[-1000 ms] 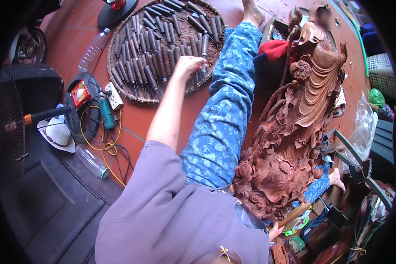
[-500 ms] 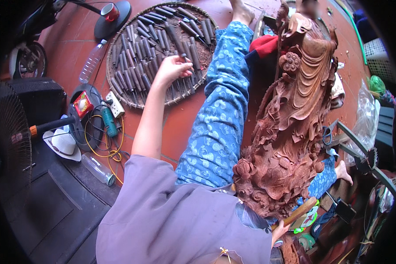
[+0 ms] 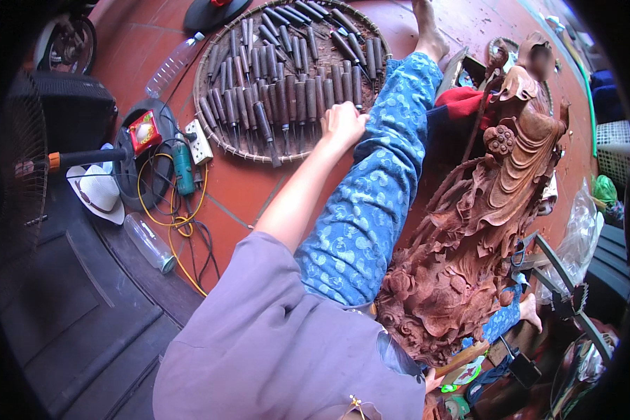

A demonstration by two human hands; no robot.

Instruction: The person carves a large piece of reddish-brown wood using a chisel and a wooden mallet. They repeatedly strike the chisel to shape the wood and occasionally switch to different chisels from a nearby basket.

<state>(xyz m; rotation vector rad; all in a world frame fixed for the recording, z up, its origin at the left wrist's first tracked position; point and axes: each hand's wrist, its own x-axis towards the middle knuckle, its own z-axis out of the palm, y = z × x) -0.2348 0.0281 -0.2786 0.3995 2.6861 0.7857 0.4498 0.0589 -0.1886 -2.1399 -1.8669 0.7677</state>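
My left hand (image 3: 344, 127) is at the near right rim of a round woven tray (image 3: 206, 133), beside my blue patterned trouser leg. Its fingers are curled in, and what they hold, if anything, is hidden. Rows of carving chisels with dark wooden handles (image 3: 301, 100) fill the tray. One chisel (image 3: 265, 127) lies over the front rim, its blade pointing toward me. Low on the right, my right hand (image 3: 432, 380), partly covered by my shirt, grips a light wooden stick (image 3: 462, 358). A large carved wooden statue (image 3: 462, 280) leans across my right side, close to that stick.
On the left are a green power tool (image 3: 183, 168), a power strip (image 3: 199, 142) with tangled cords, two plastic bottles, a white hat (image 3: 98, 192) and a fan (image 3: 24, 168). To the right, a metal stand (image 3: 574, 301) and a clear plastic bag (image 3: 577, 224) lie beyond the statue.
My left hand has moved right along the tray, from its middle to the near right rim. A chisel now lies across the front rim. The whole view has shifted; my right hand keeps the stick.
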